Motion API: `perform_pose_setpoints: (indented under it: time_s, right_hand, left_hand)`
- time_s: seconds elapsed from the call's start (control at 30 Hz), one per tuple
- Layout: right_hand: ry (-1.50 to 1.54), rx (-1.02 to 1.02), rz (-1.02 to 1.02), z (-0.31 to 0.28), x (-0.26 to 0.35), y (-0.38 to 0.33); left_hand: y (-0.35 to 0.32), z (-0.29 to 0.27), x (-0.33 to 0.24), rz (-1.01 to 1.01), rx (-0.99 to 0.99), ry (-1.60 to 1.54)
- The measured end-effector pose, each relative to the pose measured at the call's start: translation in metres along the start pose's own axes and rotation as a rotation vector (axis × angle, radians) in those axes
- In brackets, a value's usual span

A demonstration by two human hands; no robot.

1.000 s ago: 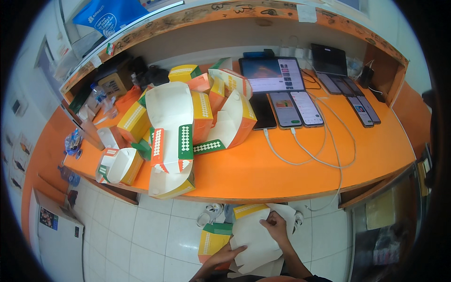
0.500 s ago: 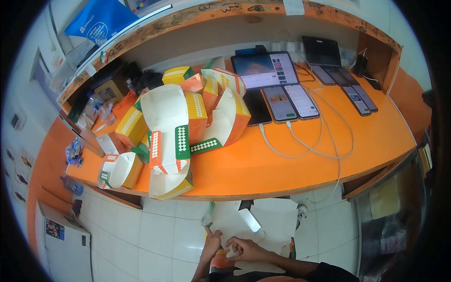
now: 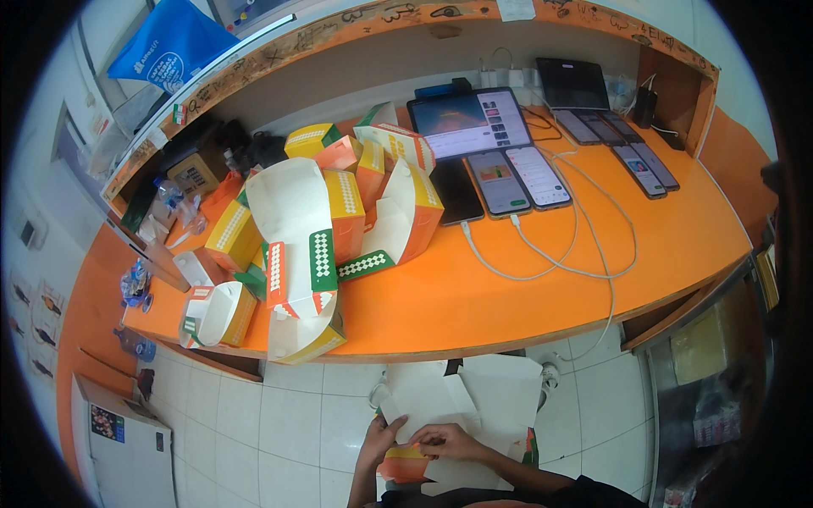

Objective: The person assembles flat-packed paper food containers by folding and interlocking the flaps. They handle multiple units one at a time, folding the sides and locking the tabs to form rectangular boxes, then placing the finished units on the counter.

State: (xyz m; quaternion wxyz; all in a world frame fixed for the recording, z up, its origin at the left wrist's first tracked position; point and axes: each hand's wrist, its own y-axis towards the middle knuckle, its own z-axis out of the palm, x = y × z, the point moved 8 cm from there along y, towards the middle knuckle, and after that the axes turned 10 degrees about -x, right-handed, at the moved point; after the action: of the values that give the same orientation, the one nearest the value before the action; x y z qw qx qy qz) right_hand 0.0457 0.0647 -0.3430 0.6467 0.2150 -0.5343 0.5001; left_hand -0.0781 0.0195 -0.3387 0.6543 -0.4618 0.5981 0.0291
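Observation:
On my lap lies a partly folded cardboard food box [image 3: 495, 389], its plain white inside facing up and an orange-and-yellow printed wall [image 3: 404, 465] showing near my body. My left hand [image 3: 379, 442] grips the box at its left edge, thumb laid along the card. Close beside it, my right hand [image 3: 450, 444] pinches a panel of the same box with bent fingers. The fingertips of the two hands nearly meet. A small white flap [image 3: 461, 394] stands up a little beyond them. What the undersides of my fingers touch is hidden.
An orange desk [image 3: 423, 313] stands in front of me. Several folded food boxes [image 3: 292, 224] are piled on its left, some overhanging the front edge. Phones [image 3: 506, 182], an open folding tablet [image 3: 461, 123] and white charging cables [image 3: 542, 275] lie to the right. A white cabinet [image 3: 127, 449] is at lower left.
My right hand's spread fingers have closed into a pinch near the left hand. My left hand's raised finger has come down onto the card. The small flap has shifted and tilted.

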Motion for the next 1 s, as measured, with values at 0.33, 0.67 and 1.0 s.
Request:
perform_pose_setpoints:
  time_s: [0.33,0.67,1.0]
  right_hand:
    - [0.194,-0.181,0.091,-0.029,0.011,-0.005]
    - [0.241,-0.395,0.205,-0.035,-0.015,-0.002]
    - [0.278,-0.375,0.158,0.013,-0.033,0.009]
  left_hand:
    - [-0.011,0.000,-0.008,0.080,0.082,0.159]
    - [-0.053,0.005,0.013,0.331,-0.168,-0.044]
    - [-0.060,-0.032,0.018,0.372,-0.307,-0.107]
